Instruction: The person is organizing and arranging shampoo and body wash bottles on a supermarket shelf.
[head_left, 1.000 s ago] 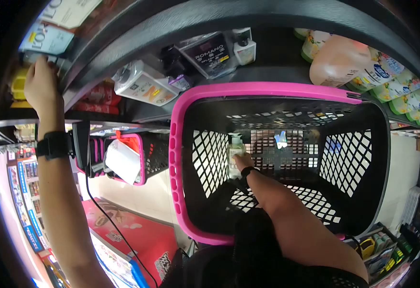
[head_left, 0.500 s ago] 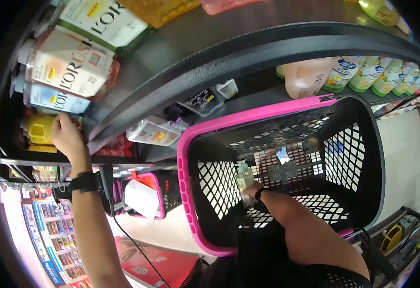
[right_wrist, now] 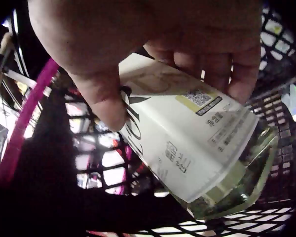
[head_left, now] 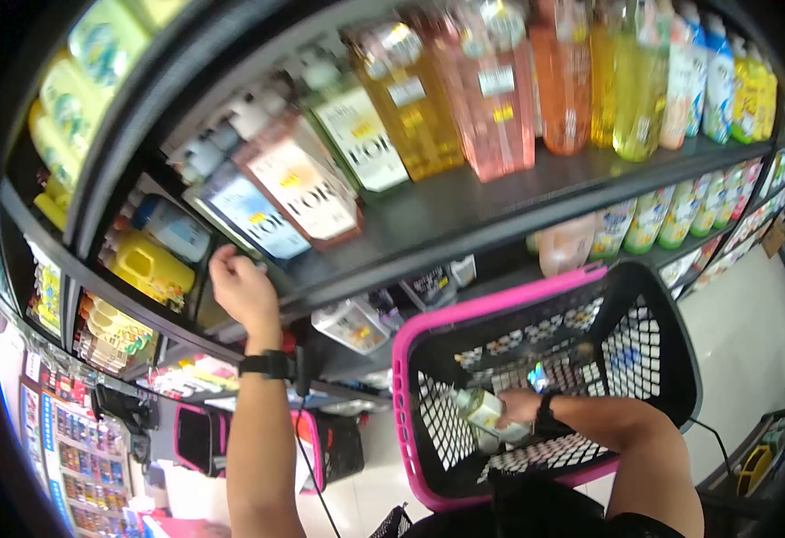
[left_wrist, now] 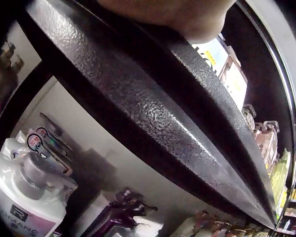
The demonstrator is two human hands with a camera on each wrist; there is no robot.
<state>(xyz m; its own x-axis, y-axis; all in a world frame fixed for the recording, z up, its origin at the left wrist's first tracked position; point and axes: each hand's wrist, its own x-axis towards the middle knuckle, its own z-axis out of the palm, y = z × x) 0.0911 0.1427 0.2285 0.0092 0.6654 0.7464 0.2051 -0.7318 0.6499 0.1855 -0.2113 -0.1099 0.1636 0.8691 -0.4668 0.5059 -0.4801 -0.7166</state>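
Observation:
In the head view the left hand (head_left: 245, 289) rests at the shelf edge, beside a blue-labelled bottle (head_left: 253, 215); its fingers look bent, and whether they hold anything is unclear. The left wrist view shows only part of that hand (left_wrist: 187, 17) above the black shelf edge (left_wrist: 138, 108). Inside the black basket with a pink rim (head_left: 500, 300), the right hand (head_left: 520, 408) grips a clear greenish pump bottle (head_left: 482, 411). Up close, thumb and fingers hold the bottle (right_wrist: 187, 133) around its white label, its base tilted down to the right.
Bottles in several colours, one pink (head_left: 491, 99), line the upper shelf (head_left: 464, 202). Below are a white bottle (head_left: 352, 325) and green-based bottles (head_left: 648, 220). A yellow jug (head_left: 150, 264) is at left. More baskets (head_left: 338, 448) stand on the floor at lower left.
The view has swung up and left, showing more of the upper shelf. The bottle in the right hand has tilted from upright to slanted. The left hand stays at the shelf edge.

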